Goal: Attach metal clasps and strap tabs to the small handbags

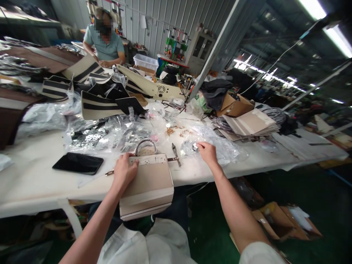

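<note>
A beige handbag (150,185) with a metal handle lies at the white table's (35,172) near edge, half hanging over it. My left hand (124,173) rests on the bag's left top corner, fingers curled over its rim. My right hand (206,152) reaches to a clear plastic bag (220,146) and pinches something small and dark at its left end. Pliers (175,150) lie between my two hands, just behind the handbag.
A black phone (78,163) lies left of the handbag. Clear plastic bags, small brass parts (170,131) and striped bag panels (96,106) cover the table's middle. Cardboard sheets (250,124) are stacked at right. A seated person (103,44) works at the far end.
</note>
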The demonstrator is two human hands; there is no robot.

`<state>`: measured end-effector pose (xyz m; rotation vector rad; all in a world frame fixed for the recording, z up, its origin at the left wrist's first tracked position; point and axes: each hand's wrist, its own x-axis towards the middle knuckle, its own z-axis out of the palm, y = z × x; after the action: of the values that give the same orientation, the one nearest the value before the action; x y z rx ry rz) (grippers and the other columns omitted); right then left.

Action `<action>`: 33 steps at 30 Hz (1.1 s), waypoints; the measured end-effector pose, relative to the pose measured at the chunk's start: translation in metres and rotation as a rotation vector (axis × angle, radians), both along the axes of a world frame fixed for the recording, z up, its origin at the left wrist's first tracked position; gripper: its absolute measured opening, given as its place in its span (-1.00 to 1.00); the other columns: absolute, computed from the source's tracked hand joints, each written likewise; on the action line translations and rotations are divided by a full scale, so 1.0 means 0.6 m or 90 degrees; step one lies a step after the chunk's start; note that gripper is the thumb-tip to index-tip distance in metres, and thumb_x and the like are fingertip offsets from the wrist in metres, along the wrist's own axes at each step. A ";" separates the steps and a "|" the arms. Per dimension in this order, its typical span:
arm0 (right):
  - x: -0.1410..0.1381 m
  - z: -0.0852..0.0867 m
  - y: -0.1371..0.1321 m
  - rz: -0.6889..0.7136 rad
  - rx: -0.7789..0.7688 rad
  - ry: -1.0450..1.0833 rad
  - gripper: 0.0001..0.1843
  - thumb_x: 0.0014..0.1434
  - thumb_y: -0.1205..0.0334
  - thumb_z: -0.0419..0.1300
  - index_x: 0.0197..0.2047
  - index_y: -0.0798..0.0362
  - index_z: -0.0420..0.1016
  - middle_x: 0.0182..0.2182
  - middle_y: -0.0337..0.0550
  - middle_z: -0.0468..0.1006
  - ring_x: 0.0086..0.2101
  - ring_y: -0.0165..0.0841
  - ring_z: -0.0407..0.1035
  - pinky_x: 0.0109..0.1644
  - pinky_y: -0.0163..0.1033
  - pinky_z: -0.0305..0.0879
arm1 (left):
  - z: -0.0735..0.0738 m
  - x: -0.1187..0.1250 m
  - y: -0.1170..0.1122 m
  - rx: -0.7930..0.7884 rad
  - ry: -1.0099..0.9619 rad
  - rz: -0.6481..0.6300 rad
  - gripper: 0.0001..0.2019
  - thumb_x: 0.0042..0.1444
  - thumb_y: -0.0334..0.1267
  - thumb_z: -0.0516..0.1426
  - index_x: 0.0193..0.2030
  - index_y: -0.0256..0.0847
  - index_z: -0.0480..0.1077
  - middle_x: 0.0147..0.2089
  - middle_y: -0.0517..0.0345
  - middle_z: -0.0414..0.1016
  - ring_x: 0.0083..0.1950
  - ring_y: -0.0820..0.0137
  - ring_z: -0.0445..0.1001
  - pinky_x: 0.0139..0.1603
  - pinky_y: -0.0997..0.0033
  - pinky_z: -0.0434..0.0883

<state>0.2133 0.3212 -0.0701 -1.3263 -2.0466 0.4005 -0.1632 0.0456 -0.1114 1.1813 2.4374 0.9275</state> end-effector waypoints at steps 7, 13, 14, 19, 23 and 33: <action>0.004 0.014 -0.015 -0.005 -0.003 0.019 -0.61 0.38 -0.05 0.21 -0.06 0.04 0.75 -0.26 0.00 0.78 -0.25 -0.10 0.66 -0.07 -0.09 0.52 | 0.002 0.001 0.000 0.007 -0.010 -0.002 -0.58 0.34 -0.04 0.16 0.23 -0.19 0.52 0.18 -0.26 0.60 0.29 -0.19 0.55 0.39 -0.16 0.48; -0.052 0.050 -0.117 -0.012 0.107 0.092 -0.62 0.50 -0.08 0.18 -0.02 0.04 0.66 -0.16 0.03 0.75 -0.17 -0.10 0.62 -0.03 -0.07 0.50 | 0.015 0.008 -0.002 -0.002 -0.027 0.005 -0.61 0.35 -0.09 0.18 0.22 -0.22 0.53 0.20 -0.25 0.59 0.29 -0.14 0.56 0.42 -0.09 0.46; -0.074 0.052 -0.150 0.037 0.063 0.101 -0.64 0.53 -0.09 0.19 -0.01 0.02 0.64 -0.20 -0.02 0.73 -0.22 -0.13 0.62 -0.07 -0.10 0.50 | 0.017 0.009 -0.002 -0.003 -0.030 0.006 -0.62 0.35 -0.11 0.19 0.21 -0.22 0.53 0.19 -0.25 0.59 0.29 -0.12 0.56 0.42 -0.07 0.46; -0.203 0.020 -0.320 0.349 -0.070 0.108 -0.77 0.64 0.09 0.12 0.01 -0.04 0.56 -0.17 -0.10 0.67 -0.15 -0.20 0.59 0.00 -0.15 0.45 | 0.023 -0.003 0.001 -0.007 -0.067 -0.011 -0.62 0.31 -0.14 0.25 0.21 -0.22 0.55 0.19 -0.21 0.61 0.30 -0.06 0.58 0.43 -0.01 0.46; -0.264 -0.039 -0.371 0.354 -0.035 0.123 -0.78 0.66 0.19 0.03 -0.04 -0.04 0.47 -0.17 -0.07 0.60 -0.12 -0.17 0.53 0.00 -0.11 0.40 | 0.048 -0.028 -0.004 -0.043 -0.047 -0.054 -0.62 0.28 -0.12 0.32 0.17 -0.23 0.60 0.23 -0.27 0.58 0.32 -0.08 0.56 0.42 0.00 0.47; -0.270 -0.071 -0.386 0.319 0.077 0.098 -0.82 0.66 0.27 0.02 0.04 -0.05 0.44 -0.09 -0.01 0.59 -0.05 -0.11 0.52 0.08 0.01 0.49 | 0.124 -0.060 0.050 -0.157 0.128 -0.289 -0.69 0.28 -0.11 0.36 0.08 -0.20 0.60 0.19 -0.24 0.60 0.30 -0.17 0.56 0.37 -0.06 0.48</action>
<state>0.0516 0.0896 -0.1129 -0.6763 -2.2171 0.5670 -0.1994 0.0754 -0.0370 1.6941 2.1922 0.3824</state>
